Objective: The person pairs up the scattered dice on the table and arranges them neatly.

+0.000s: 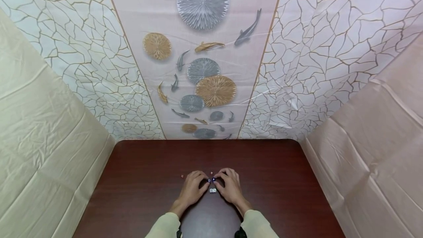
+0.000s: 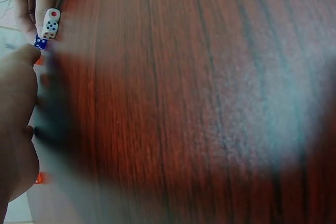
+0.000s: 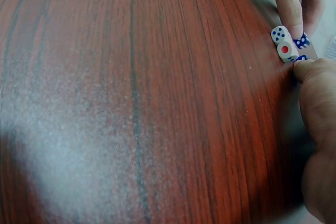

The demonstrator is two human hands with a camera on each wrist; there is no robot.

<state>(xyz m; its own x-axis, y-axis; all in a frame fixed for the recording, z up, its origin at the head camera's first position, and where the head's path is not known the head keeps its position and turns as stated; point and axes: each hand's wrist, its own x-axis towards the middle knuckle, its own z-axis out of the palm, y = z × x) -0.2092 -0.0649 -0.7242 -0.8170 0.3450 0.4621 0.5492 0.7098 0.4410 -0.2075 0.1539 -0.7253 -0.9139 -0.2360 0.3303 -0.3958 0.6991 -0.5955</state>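
Note:
My left hand (image 1: 192, 188) pinches a blue die with white pips (image 1: 209, 180) between thumb and fingers. Facing it, my right hand (image 1: 230, 186) pinches a second blue die (image 1: 213, 180) the same way. The two blue dice stand close side by side at the fingertips. Just in front of them, nearer to me, two white dice (image 1: 213, 190) sit together on the table. The right wrist view shows one white die with blue pips up (image 3: 279, 34) and the other with a red pip up (image 3: 286, 50).
One red die (image 1: 211, 173) lies beyond the blue dice, between the hands. Another red die (image 1: 182, 176) lies to the left of my left hand. Dark reddish-brown wood grain covers the table (image 1: 281, 190). Beige cloth (image 1: 373, 150) hangs at both sides, with patterned cloth (image 1: 205, 47) behind.

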